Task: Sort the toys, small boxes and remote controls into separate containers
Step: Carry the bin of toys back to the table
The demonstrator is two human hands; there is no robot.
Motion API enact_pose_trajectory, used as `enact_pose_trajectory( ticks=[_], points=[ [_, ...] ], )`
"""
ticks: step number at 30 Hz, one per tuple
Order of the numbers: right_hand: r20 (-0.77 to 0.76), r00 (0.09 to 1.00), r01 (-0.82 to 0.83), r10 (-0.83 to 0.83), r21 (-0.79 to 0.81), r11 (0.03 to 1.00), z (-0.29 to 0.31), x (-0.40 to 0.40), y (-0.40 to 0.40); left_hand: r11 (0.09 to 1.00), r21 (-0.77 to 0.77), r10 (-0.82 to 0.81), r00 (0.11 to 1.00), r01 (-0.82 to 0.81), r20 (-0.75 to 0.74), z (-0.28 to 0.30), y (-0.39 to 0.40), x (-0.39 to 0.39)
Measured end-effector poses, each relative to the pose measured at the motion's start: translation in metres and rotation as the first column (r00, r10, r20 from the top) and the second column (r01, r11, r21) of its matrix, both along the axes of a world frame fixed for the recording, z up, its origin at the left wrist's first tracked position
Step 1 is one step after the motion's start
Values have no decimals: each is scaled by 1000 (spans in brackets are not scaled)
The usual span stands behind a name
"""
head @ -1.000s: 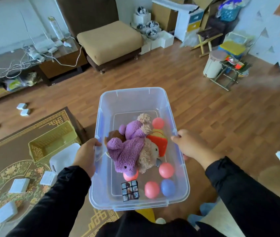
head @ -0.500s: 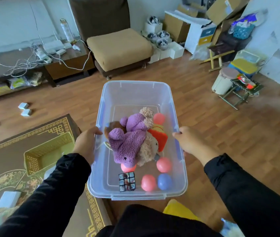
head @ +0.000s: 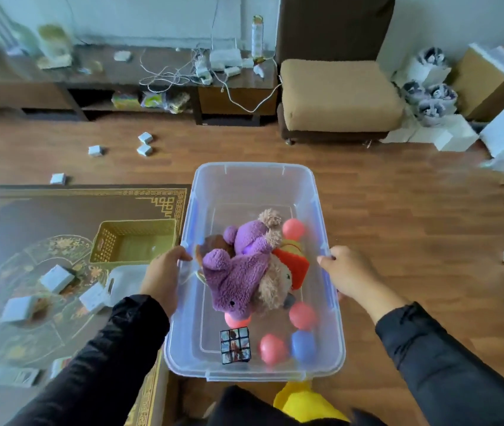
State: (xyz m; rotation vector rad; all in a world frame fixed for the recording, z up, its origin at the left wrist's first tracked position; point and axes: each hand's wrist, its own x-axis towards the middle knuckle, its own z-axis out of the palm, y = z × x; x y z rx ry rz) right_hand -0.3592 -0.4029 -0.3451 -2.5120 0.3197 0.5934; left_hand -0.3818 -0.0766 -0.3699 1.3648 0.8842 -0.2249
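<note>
I hold a clear plastic bin in the air by its two long sides. My left hand grips the left rim and my right hand grips the right rim. Inside lie a purple plush toy, a tan plush toy, a red and yellow toy, a puzzle cube, and several pink balls with one blue ball. A yellow basket stands empty on the low table to the left. Several small white boxes lie on that table.
More small white boxes are scattered on the wooden floor beyond the table. A tan and brown chair stands ahead, with a TV stand full of cables to its left. Cardboard and white boxes crowd the far right. A white container sits by the basket.
My view has swung to the left while both hands keep hold of the bin. The chair now lies ahead to the right, and more of the table and TV stand shows.
</note>
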Motion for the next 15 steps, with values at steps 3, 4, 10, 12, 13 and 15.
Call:
enact_pose_trajectory(
  ticks=[3, 4, 10, 12, 13, 15],
  points=[
    [2, 992, -126, 126, 4, 992, -1, 49, 3, 988, -17, 152, 988, -152, 13, 0, -7, 3],
    [-3, 985, -172, 172, 3, 985, -1, 64, 7, 980, -14, 200, 980, -200, 21, 0, -8, 1],
    [12, 917, -399, 399, 8, 917, 6, 135, 58, 898, -31, 438, 898, -439, -53, 15, 7, -10],
    [20, 886, -464, 464, 6, 886, 8, 152, 81, 874, -9, 483, 872, -485, -78, 21, 19, -11],
    [15, 872, -489, 489, 7, 872, 8, 159, 92, 863, -2, 504, 860, -505, -84, 23, 25, -10],
    [21, 848, -529, 529, 4, 848, 8, 174, 114, 841, -11, 538, 840, -540, -72, 29, 38, -4]
  ],
)
